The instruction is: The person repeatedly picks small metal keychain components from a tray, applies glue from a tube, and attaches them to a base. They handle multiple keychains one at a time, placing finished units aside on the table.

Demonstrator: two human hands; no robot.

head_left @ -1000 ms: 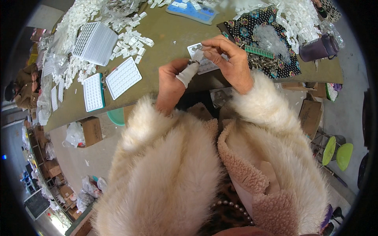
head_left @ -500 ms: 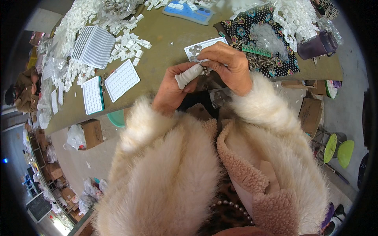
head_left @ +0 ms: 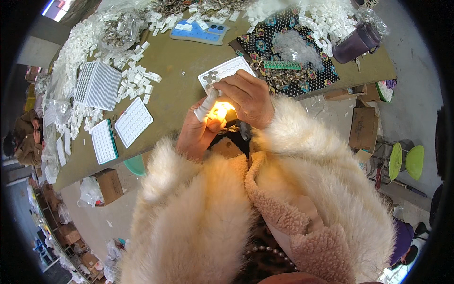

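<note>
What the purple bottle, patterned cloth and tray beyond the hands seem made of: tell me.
The tray: probably plastic, white, slightly glossy, thin and crisp-edged.
The bottle: likely purple plastic, from its smooth soft shine; glass isn't ruled out.
The cloth: probably woven fabric, matte, lying limp with a printed pattern.

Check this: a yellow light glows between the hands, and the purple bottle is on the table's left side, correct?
Wrong side: the head view shows the purple bottle on the right side of the table. A yellow light does glow between the left hand and right hand.

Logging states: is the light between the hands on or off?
On: the light glows yellow between left hand and right hand, tinting the coat.
</note>
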